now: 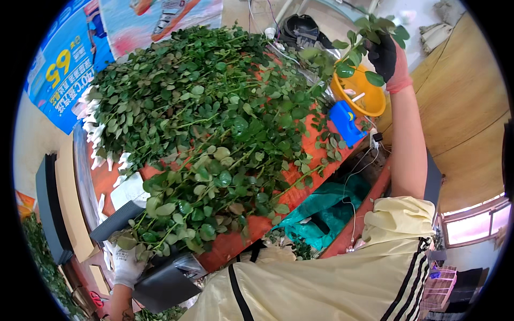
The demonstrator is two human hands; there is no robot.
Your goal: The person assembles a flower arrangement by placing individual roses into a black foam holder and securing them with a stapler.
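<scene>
Raised at the upper right, my right hand (383,59) wears a black and pink glove. Its fingers are closed around a leafy green stem (350,53), whose leaves spread on both sides of the hand. At the lower left, my left hand (128,265) in a white glove is beside a dark ridged board (116,220), at the edge of the near leafy stems (198,208). Leaves cover part of its fingers, so its grip is unclear. A large heap of leafy stems (171,91) lies across the table, with white wrapped ends (95,131) along its left side.
The red-orange tabletop (294,187) carries the heap. An orange basin (377,101) and a blue plastic device (345,124) stand at its right. Below hangs a teal plastic bag (316,214) beside a white cable (353,214). Red-handled scissors (97,299) lie at lower left.
</scene>
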